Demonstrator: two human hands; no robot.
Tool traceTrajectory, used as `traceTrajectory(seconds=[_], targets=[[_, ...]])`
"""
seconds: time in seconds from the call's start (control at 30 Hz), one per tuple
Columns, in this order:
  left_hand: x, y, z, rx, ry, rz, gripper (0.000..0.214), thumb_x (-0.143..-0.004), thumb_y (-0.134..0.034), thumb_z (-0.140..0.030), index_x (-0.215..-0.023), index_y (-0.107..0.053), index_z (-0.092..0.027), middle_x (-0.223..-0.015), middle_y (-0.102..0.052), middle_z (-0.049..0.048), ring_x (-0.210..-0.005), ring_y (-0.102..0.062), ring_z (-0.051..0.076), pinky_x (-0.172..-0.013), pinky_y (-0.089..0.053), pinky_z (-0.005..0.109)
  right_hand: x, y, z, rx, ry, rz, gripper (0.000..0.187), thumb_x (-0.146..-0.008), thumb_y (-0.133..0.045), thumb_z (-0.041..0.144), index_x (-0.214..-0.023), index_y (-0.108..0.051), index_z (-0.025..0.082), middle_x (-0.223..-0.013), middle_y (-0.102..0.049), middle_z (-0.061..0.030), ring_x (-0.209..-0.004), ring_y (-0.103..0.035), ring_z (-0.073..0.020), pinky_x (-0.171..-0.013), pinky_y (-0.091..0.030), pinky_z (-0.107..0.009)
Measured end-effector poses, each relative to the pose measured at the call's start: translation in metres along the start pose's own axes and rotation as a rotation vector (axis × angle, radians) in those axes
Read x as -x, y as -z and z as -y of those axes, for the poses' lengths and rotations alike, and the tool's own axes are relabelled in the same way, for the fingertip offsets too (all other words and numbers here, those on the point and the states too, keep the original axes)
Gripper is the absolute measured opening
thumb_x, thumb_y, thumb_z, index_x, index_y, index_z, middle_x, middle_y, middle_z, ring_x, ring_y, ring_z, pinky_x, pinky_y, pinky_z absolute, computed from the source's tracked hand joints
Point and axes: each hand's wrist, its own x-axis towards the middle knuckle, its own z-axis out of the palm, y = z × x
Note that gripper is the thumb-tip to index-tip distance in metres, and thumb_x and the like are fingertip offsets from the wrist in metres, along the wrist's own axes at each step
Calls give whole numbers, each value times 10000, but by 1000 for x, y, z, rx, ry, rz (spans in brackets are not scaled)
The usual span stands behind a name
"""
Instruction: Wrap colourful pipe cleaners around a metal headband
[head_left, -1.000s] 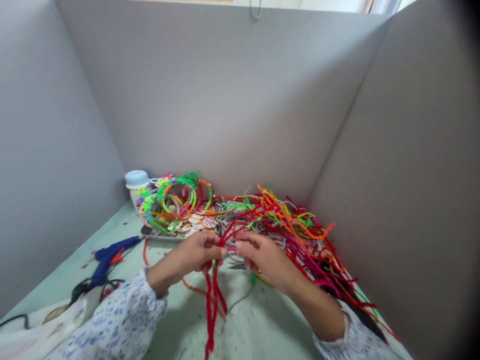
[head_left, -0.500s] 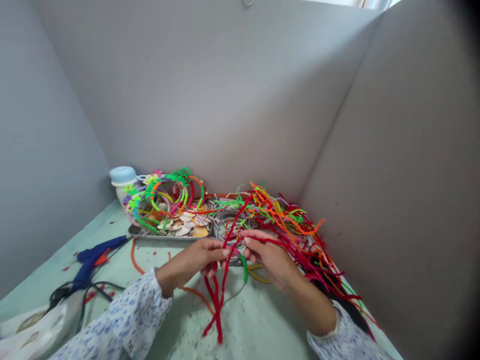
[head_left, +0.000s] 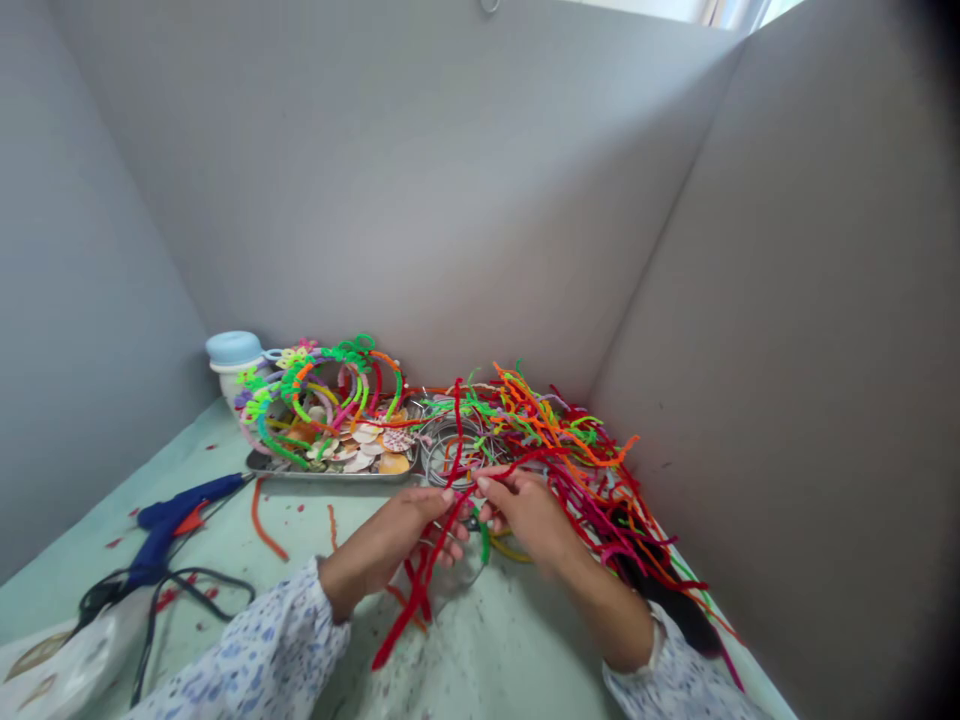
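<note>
Red pipe cleaners [head_left: 393, 640] partly hidden behind L hand [head_left: 405, 527]; pink bit [head_left: 465, 497] btwn it & R hand [head_left: 529, 515] too sm. to ID. Sleeves [head_left: 262, 640] cut at btm edge, bag [head_left: 94, 650] at L edge. Blk item [head_left: 694, 632] mostly under pile [head_left: 592, 475], unclear what. Jar [head_left: 232, 362] part. behind headbands [head_left: 352, 352].

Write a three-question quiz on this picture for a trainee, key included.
1. True or false: the blue glue gun with an orange trigger lies outside the shallow metal tray.
2. Which things do the left hand and right hand hold?
a) black cords
b) fuzzy red strands
c) white shells
3. Fill in: the rounded white container has a ____ lid.

Key: 1. True. 2. b. 3. Light blue.
</note>
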Motion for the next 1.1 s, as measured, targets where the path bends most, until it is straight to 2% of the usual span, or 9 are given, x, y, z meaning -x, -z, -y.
traceTrajectory(seconds=[0.1,0.23,0.33,0.43,0.53,0.7,0.83,0.97,1.1], targets=[[0,-7,3,11,16,62,336,-812,-579,-456,-910,-624,-137,-690,-646,42,-516,-580,126,-502,-437,233,0,-3,1,76,-31,42,171,-792,-598,321,-854,-655,172,-547,-592,34,-430,-472,-87,-421,-341,-203],[-4,-9,8,-44,49,68,275,-784,-614,-418,-859,-576,-156,-555,-533,-45,-383,-457,64,-381,-317,170,-3,-6,-3,124,-15,67,204,-801,-599,359,-858,-640,167,-495,-521,57,-412,-423,-79,-408,-292,-199],[-5,-11,12,-182,20,70,242,-802,-562,-400,-826,-549,-159,-523,-490,-65,-338,-364,45,-343,-248,166,-7,-5,-7,26,-12,112,263,-799,-606,412,-877,-625,161,-512,-487,64,-417,-386,-70,-412,-256,-200],[-2,-17,14,-258,2,63,205,-817,-503,-368,-820,-535,-166,-506,-463,-72,-326,-320,50,-333,-219,174,-9,-1,-7,-99,-39,184,304,-795,-607,467,-793,-612,163,-517,-398,76,-422,-295,-58,-410,-189,-207],[1,-21,16,-302,29,72,179,-809,-478,-341,-799,-532,-170,-492,-433,-72,-320,-296,59,-329,-197,183,-9,5,-2,-110,-12,191,292,-769,-652,449,-830,-627,165,-577,-408,68,-475,-287,-62,-441,-198,-210],[3,-20,26,-394,33,61,218,-809,-485,-388,-807,-553,-181,-504,-420,-60,-334,-297,75,-345,-222,196,-7,7,5,203,96,116,273,-674,-737,369,-841,-635,179,-563,-330,90,-508,-275,-74,-466,-213,-215],[4,-22,29,-430,44,38,232,-821,-481,-408,-794,-548,-187,-485,-392,-58,-343,-302,88,-362,-236,205,-9,6,5,358,150,35,183,-723,-666,347,-763,-620,174,-544,-345,84,-506,-298,-83,-467,-232,-222],[8,-26,27,-382,38,14,300,-809,-506,-477,-818,-557,-181,-481,-352,-70,-366,-272,84,-379,-210,203,-14,14,2,170,125,15,277,-786,-602,445,-715,-562,180,-560,-395,76,-493,-318,-79,-465,-247,-220],[12,-25,30,-382,59,1,365,-805,-500,-533,-831,-565,-175,-485,-319,-79,-378,-251,81,-378,-196,205,-16,24,3,-104,66,12,322,-756,-656,472,-702,-502,195,-503,-319,104,-429,-220,-60,-416,-148,-220]])
